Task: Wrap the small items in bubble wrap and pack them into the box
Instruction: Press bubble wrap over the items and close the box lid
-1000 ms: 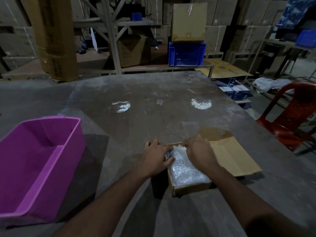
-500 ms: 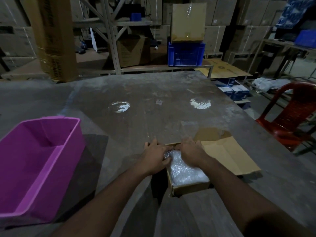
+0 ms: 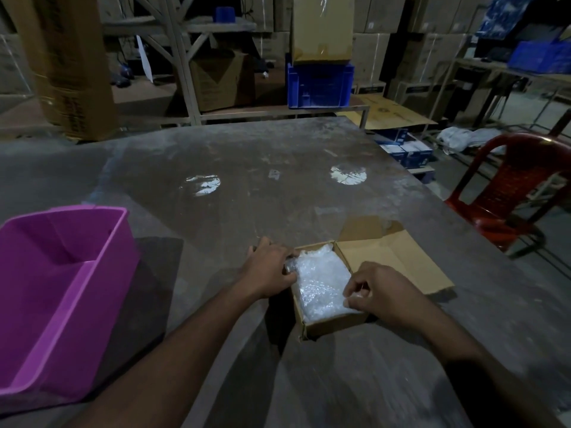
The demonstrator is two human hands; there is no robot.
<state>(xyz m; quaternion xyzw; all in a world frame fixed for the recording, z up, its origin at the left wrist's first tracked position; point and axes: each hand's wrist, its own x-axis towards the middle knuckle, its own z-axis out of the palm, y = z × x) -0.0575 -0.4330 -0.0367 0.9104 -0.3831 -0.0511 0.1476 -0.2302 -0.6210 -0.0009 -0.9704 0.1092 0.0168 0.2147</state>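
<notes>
A bubble wrap bundle (image 3: 321, 282) fills the small cardboard box (image 3: 333, 325) on the table (image 3: 278, 186), just right of centre near the front edge; what it holds is hidden. The left hand (image 3: 270, 271) has its grip closed on the bundle's corner at ten o'clock. The right hand (image 3: 381, 293) pinches the wrap's edge at four o'clock. The box's lid (image 3: 398, 261) lies open toward two o'clock. A purple bin (image 3: 61, 291) at nine o'clock is cut off by the frame.

Dim warehouse, stacked cartons (image 3: 429, 13), metal racking (image 3: 182, 57), blue crate (image 3: 319, 84), worn packing table (image 3: 278, 180)
</notes>
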